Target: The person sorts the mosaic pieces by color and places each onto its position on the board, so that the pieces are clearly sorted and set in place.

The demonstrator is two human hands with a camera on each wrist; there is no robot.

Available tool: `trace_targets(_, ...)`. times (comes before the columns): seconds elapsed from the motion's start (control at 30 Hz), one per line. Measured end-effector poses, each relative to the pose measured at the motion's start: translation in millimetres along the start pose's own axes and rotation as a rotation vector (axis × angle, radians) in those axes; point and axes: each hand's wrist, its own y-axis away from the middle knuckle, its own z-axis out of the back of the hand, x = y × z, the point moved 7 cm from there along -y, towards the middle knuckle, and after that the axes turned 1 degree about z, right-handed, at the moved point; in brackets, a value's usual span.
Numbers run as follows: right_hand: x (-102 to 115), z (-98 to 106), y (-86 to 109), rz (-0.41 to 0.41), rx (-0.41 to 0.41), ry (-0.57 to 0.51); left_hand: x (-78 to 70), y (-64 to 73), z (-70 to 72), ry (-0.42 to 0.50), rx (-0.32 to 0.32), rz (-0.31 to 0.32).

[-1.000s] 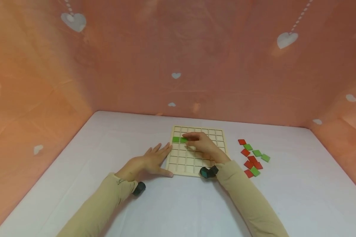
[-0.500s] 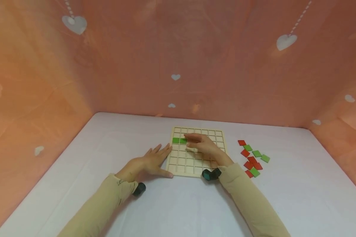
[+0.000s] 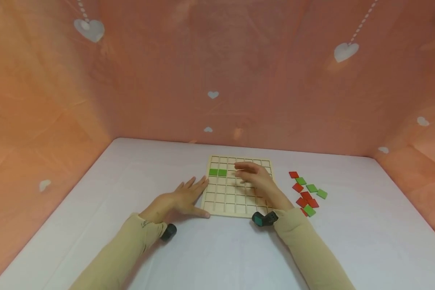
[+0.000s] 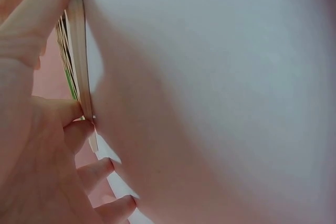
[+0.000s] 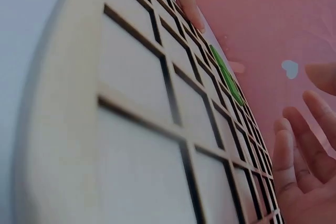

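Observation:
A pale wooden grid board [image 3: 230, 198] lies on the white table, its square cells framed by thin raised strips. Two green square tiles [image 3: 222, 172] sit side by side in cells near its left edge. My left hand [image 3: 187, 199] is spread flat, with thumb and fingertips at the board's left edge; in the left wrist view the thumb [image 4: 37, 11] and fingers touch that edge. Over the board's right half hovers my right hand [image 3: 258, 177], fingers loosely bent and apart. In the right wrist view nothing is between those fingers [image 5: 310, 140].
Right of the board lie several loose red tiles [image 3: 298, 187] and green tiles [image 3: 322, 193], some overlapping. Behind the table [image 3: 159, 161] hangs an orange-pink cloth [image 3: 275, 100] with white hearts. Black wrist cameras [image 3: 264, 218] sit at both cuffs.
My right hand has drawn back to the right, away from the green tiles, which now show fully. The left hand stays at the board's edge.

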Motion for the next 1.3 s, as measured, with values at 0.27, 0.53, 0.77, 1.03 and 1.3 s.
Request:
trace_targets(0.27, -2.7, 19.0, 9.1, -0.033, -0.055, 0.021, 0.5, -2.7, -0.7, -0.007, -0.004, -0.003)
trace_targets(0.53, -3.3, 36.5, 19.9, -0.062, -0.076, 0.041, 5.0, -3.2, -3.1, -0.005, -0.01, -0.003)
trace_targets(0.77, -1.8, 58.3, 29.5, -0.028, -0.098, 0.032, 3.2, -5.2, -2.6, 0.002, -0.007, -0.017)
trace_targets(1.03, -6.0, 78.3, 34.8, -0.028, -0.136, 0.117, 2.7, -3.3, -0.6, 0.003, -0.001, -0.014)
trace_targets(1.3, -10.7, 100.1, 47.4, -0.089, -0.173, 0.168, 1.5, -3.8, 0.1, -0.012, -0.005, -0.011)
